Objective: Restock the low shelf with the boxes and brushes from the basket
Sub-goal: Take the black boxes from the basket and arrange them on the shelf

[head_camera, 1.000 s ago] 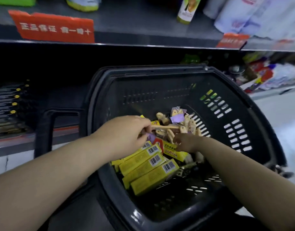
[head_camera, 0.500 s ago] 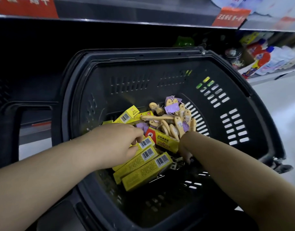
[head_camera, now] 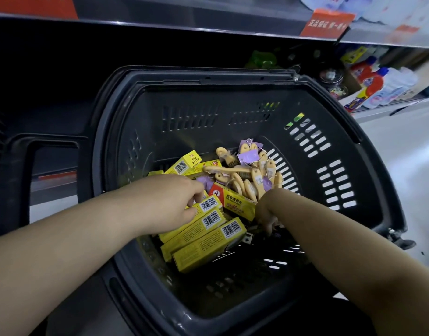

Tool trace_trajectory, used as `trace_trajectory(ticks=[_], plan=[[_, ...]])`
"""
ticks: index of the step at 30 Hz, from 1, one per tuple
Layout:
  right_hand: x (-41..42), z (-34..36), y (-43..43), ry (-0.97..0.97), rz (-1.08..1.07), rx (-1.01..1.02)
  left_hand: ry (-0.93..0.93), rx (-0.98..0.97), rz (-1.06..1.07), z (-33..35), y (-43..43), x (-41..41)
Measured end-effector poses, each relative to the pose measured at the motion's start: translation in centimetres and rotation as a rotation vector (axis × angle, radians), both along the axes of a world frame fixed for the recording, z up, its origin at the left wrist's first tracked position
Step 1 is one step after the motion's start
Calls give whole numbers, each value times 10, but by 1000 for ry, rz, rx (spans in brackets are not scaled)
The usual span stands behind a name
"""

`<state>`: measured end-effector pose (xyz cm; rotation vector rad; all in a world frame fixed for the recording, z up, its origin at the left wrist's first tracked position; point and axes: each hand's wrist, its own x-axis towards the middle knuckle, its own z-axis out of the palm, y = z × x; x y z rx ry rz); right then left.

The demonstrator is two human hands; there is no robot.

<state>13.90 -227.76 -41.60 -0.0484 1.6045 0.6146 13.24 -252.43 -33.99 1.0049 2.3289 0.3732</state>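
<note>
A black plastic basket point(head_camera: 208, 77) stands in front of the dark low shelf point(head_camera: 50, 110). Several yellow boxes point(head_camera: 208, 248) with barcodes lie stacked in its bottom, and a red-and-yellow box point(head_camera: 235, 202) lies across them. Behind them is a heap of wooden brushes point(head_camera: 247, 183) with purple tags. My left hand point(head_camera: 169, 202) lies on the stack, fingers and thumb pinching the top yellow box point(head_camera: 209, 203). My right hand point(head_camera: 265, 214) dips down past the end of the red-and-yellow box, its fingers mostly hidden.
The basket's handle point(head_camera: 21, 166) sticks out at the left. An upper shelf edge carries red price tags point(head_camera: 327, 23). Bottles and packs point(head_camera: 373, 81) fill the shelf at the right, with pale floor point(head_camera: 402, 161) below them.
My left hand has let go of a brush and come down onto the yellow boxes. My right hand has sunk from the brushes deeper into the basket. The view has tilted down.
</note>
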Motion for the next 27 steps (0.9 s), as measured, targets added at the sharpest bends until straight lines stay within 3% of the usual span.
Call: trace_trajectory(ticks=[3, 5, 6, 8, 10, 14, 16, 18, 20, 22, 24, 27], plan=[[-8, 32, 4, 196, -170, -162, -51, 53, 73, 0, 2, 1], [-13, 58, 1, 377, -404, -350, -146, 152, 212, 0, 6, 3], [-13, 69, -4, 476, -547, -474, -254, 210, 333, 2, 10, 4], [-10, 85, -26, 610, -756, -760, -656, 366, 671, 7, 18, 8], [-7, 94, -51, 606, -812, -1004, -990, 494, 952, 10, 24, 9], [-10, 100, -65, 403, -1037, -1293, -1031, 689, 1201, 8, 21, -1], [-14, 91, -47, 475, -1115, -1257, -999, 690, 1223, 4, 18, -4], [-16, 70, -22, 582, -987, -1011, -971, 665, 1227, 3, 17, -3], [-9, 40, -2, 444, -588, -611, -955, 680, 1197, 3, 19, -1], [4, 13, 3, 161, -363, -341, -963, 673, 1192, 4, 20, -1], [14, -10, -2, 4, -404, -321, -984, 649, 1196, 6, 19, -2], [17, -25, -9, 39, -422, -379, -984, 637, 1182, 5, 20, -2]])
